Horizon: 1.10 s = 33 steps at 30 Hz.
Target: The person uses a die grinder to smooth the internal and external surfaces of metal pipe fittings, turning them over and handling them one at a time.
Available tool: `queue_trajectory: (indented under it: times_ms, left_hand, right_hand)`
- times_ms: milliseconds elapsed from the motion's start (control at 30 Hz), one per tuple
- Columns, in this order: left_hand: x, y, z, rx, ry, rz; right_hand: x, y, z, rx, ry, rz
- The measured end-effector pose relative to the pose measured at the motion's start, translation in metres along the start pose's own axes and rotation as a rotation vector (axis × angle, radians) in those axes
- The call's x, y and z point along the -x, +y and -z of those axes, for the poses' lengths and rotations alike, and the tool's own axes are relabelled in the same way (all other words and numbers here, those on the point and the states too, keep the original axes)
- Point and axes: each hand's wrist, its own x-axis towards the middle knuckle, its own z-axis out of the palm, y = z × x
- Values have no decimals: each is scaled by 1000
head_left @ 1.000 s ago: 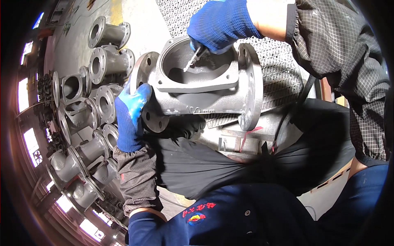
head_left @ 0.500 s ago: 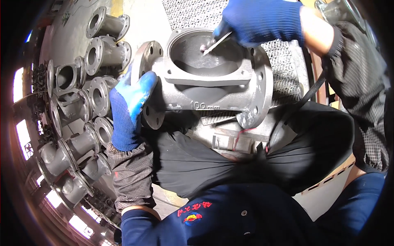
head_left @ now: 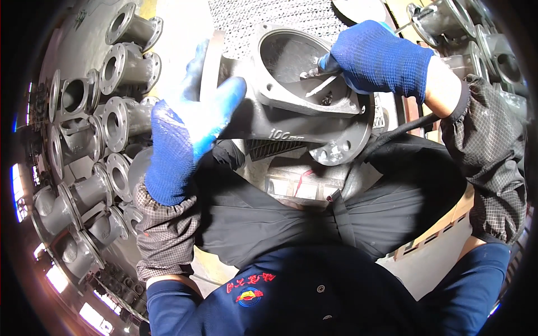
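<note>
A grey cast valve body (head_left: 263,123), with round flanges at its ends and a wide opening on top, rests above my legs, turned at an angle. My left hand (head_left: 193,120), in a blue glove, is closed over its left flange (head_left: 211,67), thumb on the near side and fingers behind. My right hand (head_left: 381,61), also gloved in blue, is closed round a thin metal scraping tool (head_left: 321,85). The tool's pale blade reaches into the opening, close to the inner wall. Its other end sticks out behind my hand. Dark crumbs lie inside the opening near the blade.
Several similar flanged castings (head_left: 123,67) stand on the floor at the left, and more castings (head_left: 440,22) at the far right. Under the work is a metal mesh surface (head_left: 269,12). A black hose (head_left: 403,130) runs across my right leg. A round grey disc (head_left: 358,8) lies at the back.
The valve body has turned, its left flange now further back and its opening shifted right. My left hand moved with the flange. My right hand and the tool moved right and nearer.
</note>
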Motion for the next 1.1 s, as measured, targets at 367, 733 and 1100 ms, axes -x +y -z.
queue_trajectory:
  times_ms: [367, 733, 1100]
  left_hand:
    - [8, 13, -10, 47, 22, 43]
    - [6, 16, -13, -68, 23, 3]
    - [6, 21, -12, -23, 3, 21]
  right_hand:
    - [3, -1, -1, -98, -62, -4]
    - [4, 1, 10, -245, -109, 5]
    - [13, 10, -12, -162, -68, -73]
